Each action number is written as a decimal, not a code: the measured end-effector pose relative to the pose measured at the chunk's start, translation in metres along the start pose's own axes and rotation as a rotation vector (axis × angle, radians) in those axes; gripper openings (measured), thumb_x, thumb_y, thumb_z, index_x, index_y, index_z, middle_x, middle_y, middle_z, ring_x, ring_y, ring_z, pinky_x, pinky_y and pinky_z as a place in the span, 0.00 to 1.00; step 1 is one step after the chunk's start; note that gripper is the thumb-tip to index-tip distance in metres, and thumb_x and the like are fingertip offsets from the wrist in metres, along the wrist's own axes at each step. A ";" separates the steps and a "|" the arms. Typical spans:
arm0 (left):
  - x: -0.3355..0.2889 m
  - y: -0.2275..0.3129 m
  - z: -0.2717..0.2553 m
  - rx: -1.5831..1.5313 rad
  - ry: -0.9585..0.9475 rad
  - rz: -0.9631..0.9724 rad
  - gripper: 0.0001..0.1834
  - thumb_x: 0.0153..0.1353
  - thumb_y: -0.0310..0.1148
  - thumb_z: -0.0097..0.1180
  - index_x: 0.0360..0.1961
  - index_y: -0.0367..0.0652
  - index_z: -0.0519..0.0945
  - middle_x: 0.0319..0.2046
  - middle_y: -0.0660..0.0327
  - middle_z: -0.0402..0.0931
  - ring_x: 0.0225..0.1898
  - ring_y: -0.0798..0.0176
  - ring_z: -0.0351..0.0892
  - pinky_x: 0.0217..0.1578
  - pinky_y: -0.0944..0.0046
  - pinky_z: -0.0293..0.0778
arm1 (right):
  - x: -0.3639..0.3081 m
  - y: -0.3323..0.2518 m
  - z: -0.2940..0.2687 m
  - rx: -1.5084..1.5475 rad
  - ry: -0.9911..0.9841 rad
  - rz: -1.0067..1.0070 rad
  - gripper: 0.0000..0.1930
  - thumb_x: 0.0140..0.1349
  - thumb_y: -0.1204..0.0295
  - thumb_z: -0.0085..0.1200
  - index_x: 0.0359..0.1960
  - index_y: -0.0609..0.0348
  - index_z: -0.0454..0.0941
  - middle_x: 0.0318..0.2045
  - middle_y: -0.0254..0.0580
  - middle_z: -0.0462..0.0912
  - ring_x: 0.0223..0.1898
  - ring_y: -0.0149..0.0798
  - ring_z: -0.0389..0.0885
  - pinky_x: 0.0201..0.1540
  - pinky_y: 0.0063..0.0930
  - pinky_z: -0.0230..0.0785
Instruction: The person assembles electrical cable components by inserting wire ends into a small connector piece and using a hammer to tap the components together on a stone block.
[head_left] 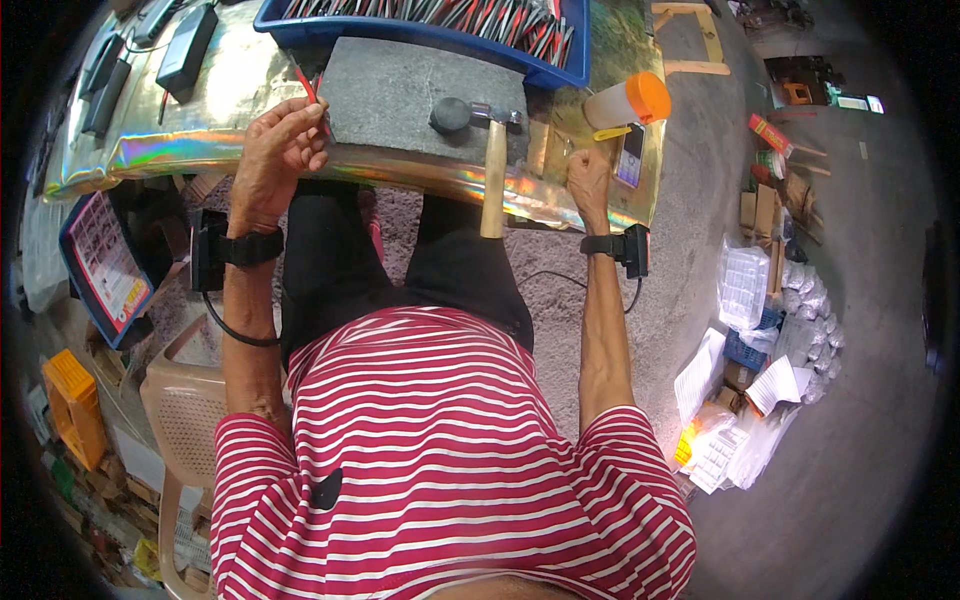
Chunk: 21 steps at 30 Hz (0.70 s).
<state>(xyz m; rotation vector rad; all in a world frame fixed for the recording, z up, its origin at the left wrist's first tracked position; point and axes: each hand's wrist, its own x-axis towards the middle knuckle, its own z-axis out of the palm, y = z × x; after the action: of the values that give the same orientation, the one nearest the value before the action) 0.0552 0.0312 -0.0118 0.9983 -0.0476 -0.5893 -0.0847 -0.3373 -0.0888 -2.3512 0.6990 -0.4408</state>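
Slim red pointed tool [307,86], likely plastic and metal, is in the left hand [280,142] in the head view, just beside the left edge of a flat grey stone-like slab [385,95]. We see thumb and forefinger pinched around it, other fingers loosely curled; a light grip like that probably leaves its far end free and in sight. Right hand [588,178] is curled into a loose fist near the table's front edge; we can't tell if it has hold of anything. Close by are a thin yellow strip-like item [612,132] and a dark rectangular phone-like device [630,157]. Hammer with pale wooden handle and metal head [495,180] has its head on the slab, handle overhanging the edge toward the person, presumably for quick grabbing. We read the round black block [449,115] next to its head as parked there for reach. Blue plastic tray [420,37], full of similar slim red-and-dark tools [470,15], sits behind the slab, likely handy for both hands. Clear orange-lidded jar [610,107] is off right, perhaps leaving the slab's surface free.
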 end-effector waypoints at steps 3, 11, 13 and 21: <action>-0.004 -0.001 0.008 0.012 0.051 0.002 0.07 0.52 0.29 0.52 0.32 0.39 0.72 0.25 0.64 0.71 0.20 0.74 0.66 0.16 0.76 0.63 | -0.004 -0.013 -0.001 -0.076 0.031 -0.058 0.09 0.50 0.71 0.45 0.21 0.66 0.69 0.18 0.48 0.72 0.21 0.42 0.72 0.27 0.33 0.64; -0.005 -0.004 0.008 0.018 -0.005 0.014 0.07 0.53 0.29 0.52 0.32 0.38 0.72 0.25 0.63 0.72 0.20 0.73 0.67 0.16 0.76 0.64 | -0.002 -0.006 0.008 -0.168 0.020 0.014 0.09 0.50 0.70 0.44 0.25 0.65 0.69 0.23 0.52 0.74 0.27 0.48 0.74 0.31 0.38 0.65; -0.006 -0.005 0.009 0.024 -0.008 0.020 0.07 0.53 0.29 0.52 0.32 0.38 0.72 0.25 0.63 0.72 0.19 0.73 0.67 0.16 0.76 0.65 | 0.001 0.001 0.011 -0.324 -0.006 -0.134 0.09 0.50 0.69 0.44 0.26 0.64 0.70 0.27 0.54 0.74 0.30 0.51 0.73 0.32 0.41 0.64; -0.008 -0.010 0.025 0.056 -0.118 0.042 0.07 0.52 0.30 0.52 0.31 0.38 0.72 0.22 0.64 0.69 0.19 0.75 0.68 0.14 0.77 0.67 | 0.027 0.001 0.000 -0.484 -0.181 -0.464 0.10 0.45 0.68 0.47 0.22 0.65 0.69 0.23 0.55 0.72 0.25 0.52 0.72 0.27 0.42 0.63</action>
<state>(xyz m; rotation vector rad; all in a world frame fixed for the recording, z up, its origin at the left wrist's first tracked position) 0.0363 0.0118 -0.0044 1.0140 -0.1900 -0.6105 -0.0631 -0.3533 -0.0858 -2.9778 0.1747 -0.2633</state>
